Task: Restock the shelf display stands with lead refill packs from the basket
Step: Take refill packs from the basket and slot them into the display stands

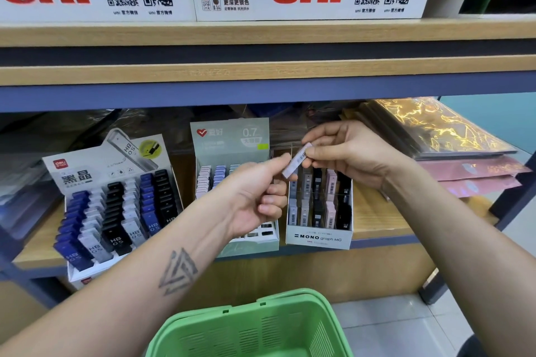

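Your one head camera looks forward and slightly down, close in on the lower shelf (377,229), wide-angle bending the upper shelf (261,35) edges, with the green basket (255,324) at the bottom edge right beneath you.

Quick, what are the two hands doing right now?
Left hand: pinches the lower end of the lead refill pack.
Right hand: pinches the upper end of the same pack.

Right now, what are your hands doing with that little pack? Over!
Both hands, left and right, pinch one pale lilac barcoded lead refill pack. Held above the white MONO graph display stand. Nothing blocking it.
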`<state>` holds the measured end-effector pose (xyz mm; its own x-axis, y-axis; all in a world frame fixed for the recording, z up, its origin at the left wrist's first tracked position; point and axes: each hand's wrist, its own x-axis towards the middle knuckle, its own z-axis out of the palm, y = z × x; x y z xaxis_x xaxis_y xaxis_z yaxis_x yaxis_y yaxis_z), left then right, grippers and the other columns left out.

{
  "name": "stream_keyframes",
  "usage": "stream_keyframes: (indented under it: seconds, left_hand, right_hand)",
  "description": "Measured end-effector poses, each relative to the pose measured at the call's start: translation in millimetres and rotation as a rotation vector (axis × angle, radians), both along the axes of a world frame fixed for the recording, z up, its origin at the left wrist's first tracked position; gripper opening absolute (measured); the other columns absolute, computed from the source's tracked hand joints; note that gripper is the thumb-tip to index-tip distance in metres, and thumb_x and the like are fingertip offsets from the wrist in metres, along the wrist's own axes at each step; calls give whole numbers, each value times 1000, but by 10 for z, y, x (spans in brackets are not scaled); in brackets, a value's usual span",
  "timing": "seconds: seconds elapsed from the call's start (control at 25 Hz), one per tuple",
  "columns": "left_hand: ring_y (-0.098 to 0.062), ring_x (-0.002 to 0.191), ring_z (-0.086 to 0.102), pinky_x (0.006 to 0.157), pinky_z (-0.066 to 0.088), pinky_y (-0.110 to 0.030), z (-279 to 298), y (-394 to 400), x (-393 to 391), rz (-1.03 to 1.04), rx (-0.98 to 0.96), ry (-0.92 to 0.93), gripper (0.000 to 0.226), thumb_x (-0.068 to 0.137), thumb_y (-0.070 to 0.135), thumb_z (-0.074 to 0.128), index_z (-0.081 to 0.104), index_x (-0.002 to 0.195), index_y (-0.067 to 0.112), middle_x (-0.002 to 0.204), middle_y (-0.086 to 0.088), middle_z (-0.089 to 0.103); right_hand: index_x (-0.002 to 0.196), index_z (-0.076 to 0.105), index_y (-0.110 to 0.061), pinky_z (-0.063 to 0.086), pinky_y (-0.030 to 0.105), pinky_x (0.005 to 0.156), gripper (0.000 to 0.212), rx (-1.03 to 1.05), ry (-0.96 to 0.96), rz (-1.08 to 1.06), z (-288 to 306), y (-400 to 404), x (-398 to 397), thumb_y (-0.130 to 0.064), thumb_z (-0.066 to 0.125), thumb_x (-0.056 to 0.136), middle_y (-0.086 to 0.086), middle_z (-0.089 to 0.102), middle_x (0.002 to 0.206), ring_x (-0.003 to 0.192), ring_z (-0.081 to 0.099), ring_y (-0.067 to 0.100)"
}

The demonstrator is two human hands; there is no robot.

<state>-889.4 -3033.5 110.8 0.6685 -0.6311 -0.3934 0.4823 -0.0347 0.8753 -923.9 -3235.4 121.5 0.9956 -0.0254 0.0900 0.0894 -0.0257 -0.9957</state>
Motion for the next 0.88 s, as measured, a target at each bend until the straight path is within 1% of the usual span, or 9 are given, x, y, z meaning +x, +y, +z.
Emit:
stream_keyframes:
  seconds: [0.12, 0.2, 0.28, 0.32, 0.4, 0.56, 0.64, 0.76, 0.88]
  left_hand:
    - [-6, 46, 23, 34, 18, -14, -51, 16, 38, 0, -43, 35, 18, 104, 22, 50, 56, 99, 5, 59, 2, 36]
    - [-5, 43, 26, 34, 19, -14, -91, 16, 71, 42, -56, -40, 12, 102, 13, 53, 56, 98, 2, 60, -1, 44]
    - [-5, 41, 27, 33, 19, -15, -137, 10, 98, 99, -36, -185, 8, 101, 7, 55, 56, 99, -1, 60, -4, 49]
    - [-5, 41, 28, 34, 21, -15, -152, 9, 104, 116, -36, -231, 7, 101, 4, 54, 56, 99, -2, 62, -6, 53]
    - [-7, 43, 31, 35, 24, -16, -161, 12, 101, 128, -62, -249, 6, 100, -3, 51, 57, 100, -4, 67, -12, 61]
    - [-8, 47, 34, 39, 28, -16, -159, 30, 109, 173, -118, -233, 17, 99, -10, 45, 55, 113, -11, 81, -21, 69]
    - [-8, 47, 35, 38, 29, -16, -168, 33, 127, 187, -128, -212, 20, 99, -9, 45, 54, 117, -13, 84, -23, 70]
    - [-6, 44, 35, 35, 29, -15, -164, 30, 154, 209, -187, -66, 26, 100, -5, 46, 48, 124, -16, 79, -23, 69]
    - [-6, 45, 33, 34, 26, -13, -104, 25, 149, 171, -239, 38, 23, 101, -1, 48, 52, 121, -12, 68, -15, 63]
  right_hand:
    - [103, 67, 7, 62, 30, 81, 24, -78, -39, 32, -13, -5, -12, 13, 68, 80, 25, 73, 104, 93, 73, 28]
    - [110, 66, 8, 61, 31, 85, 28, -92, -25, 41, -14, -28, -21, 16, 65, 82, 25, 72, 110, 98, 72, 29]
    - [115, 66, 7, 60, 36, 90, 32, -118, 5, 51, -10, -50, -17, 13, 66, 84, 25, 72, 111, 102, 72, 32]
    - [114, 67, 6, 60, 36, 90, 31, -150, 10, 38, -11, -51, -10, 12, 68, 84, 26, 72, 109, 101, 72, 32]
    - [107, 70, 3, 61, 36, 88, 25, -206, -1, -7, -30, -54, 11, 11, 71, 83, 25, 73, 104, 97, 73, 32]
    - [106, 71, 3, 59, 41, 91, 26, -242, 25, -24, -72, -81, 26, 11, 73, 81, 24, 74, 101, 98, 73, 36]
    - [107, 70, 4, 60, 39, 90, 29, -191, 40, -16, -67, -79, 15, 9, 75, 79, 24, 74, 101, 99, 73, 37]
    - [108, 71, 0, 62, 34, 85, 36, -113, -22, -21, -35, -37, -4, 0, 77, 72, 23, 75, 101, 97, 74, 33]
    - [109, 72, -6, 61, 30, 83, 32, -185, -149, -39, 41, 3, -3, -5, 76, 77, 17, 76, 101, 95, 75, 28]
